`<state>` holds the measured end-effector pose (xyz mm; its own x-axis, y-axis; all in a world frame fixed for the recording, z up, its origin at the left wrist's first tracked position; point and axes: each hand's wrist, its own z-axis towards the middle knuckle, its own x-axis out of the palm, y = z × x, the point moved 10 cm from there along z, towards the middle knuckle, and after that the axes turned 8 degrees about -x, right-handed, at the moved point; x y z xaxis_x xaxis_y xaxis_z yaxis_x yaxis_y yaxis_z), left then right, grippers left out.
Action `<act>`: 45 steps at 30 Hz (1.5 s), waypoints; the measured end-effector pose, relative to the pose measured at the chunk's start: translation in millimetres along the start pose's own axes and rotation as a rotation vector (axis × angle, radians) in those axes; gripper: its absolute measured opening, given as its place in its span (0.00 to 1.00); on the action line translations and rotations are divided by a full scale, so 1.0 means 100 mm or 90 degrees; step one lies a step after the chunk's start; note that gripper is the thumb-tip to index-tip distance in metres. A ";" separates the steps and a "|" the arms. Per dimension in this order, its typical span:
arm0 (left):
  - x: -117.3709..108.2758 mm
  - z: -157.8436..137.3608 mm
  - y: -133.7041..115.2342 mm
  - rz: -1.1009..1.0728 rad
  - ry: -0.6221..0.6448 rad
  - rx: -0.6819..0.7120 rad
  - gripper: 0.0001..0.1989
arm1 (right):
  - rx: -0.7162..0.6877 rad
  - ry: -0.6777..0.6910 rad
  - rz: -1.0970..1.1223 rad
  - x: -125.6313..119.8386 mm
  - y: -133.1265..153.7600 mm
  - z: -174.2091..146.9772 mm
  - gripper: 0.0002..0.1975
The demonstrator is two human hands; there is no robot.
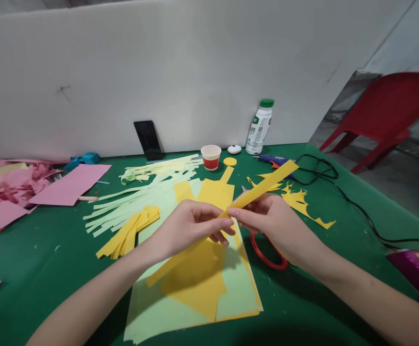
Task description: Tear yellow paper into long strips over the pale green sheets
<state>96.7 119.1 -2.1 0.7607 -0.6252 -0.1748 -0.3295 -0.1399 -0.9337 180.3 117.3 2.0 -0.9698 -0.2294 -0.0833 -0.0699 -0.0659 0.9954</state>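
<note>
A long yellow paper strip [267, 187] slants across the middle, held up over the table. My left hand [191, 226] pinches it between thumb and fingers near its middle. Right beside that, my right hand [277, 223] also grips the strip with thumb and fingertips. Below the right hand a red scissors handle [267, 257] shows; whether that hand also holds the scissors, I cannot tell. Under both hands lie yellow paper pieces [195, 278] on pale green sheets [144, 312]. A bundle of yellow strips [130, 233] lies left of my left hand.
Green fringed strips [111, 211] and pink paper [72, 185] lie leftward. A paper cup [211, 157], phone [148, 139] and bottle [260, 129] stand at the back. Right are yellow scraps [303, 202], a glue gun [272, 160], a black cable [361, 211] and a purple device [416, 271].
</note>
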 end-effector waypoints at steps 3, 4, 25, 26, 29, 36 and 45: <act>0.04 -0.01 0.03 -0.008 0.026 -0.018 0.11 | -0.023 -0.010 -0.015 -0.09 0.05 0.02 0.06; 0.04 -0.01 0.04 -0.013 0.038 -0.023 0.12 | -0.047 -0.034 -0.041 -0.17 0.11 0.02 0.06; 0.23 -0.17 0.05 0.464 -0.023 0.085 0.16 | -0.379 0.196 -0.640 0.40 0.41 -0.26 0.09; 0.24 -0.17 0.05 0.473 -0.022 0.096 0.16 | -0.363 0.211 -0.638 0.41 0.39 -0.26 0.09; 0.29 -0.19 0.05 0.453 0.015 0.097 0.15 | -0.325 0.253 -0.624 0.43 0.35 -0.25 0.07; 0.28 -0.20 0.07 0.373 0.074 0.026 0.18 | -0.259 0.277 -0.597 0.26 0.31 -0.20 0.06; 0.06 -0.10 0.20 0.227 0.094 -0.090 0.14 | -0.193 0.230 -0.661 -0.30 0.25 0.00 0.06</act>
<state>89.3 104.7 -19.0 0.4998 -0.7558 -0.4231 -0.6396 0.0073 -0.7686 208.0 122.6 29.5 -0.3491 -0.1910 -0.9174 -0.6921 -0.6075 0.3898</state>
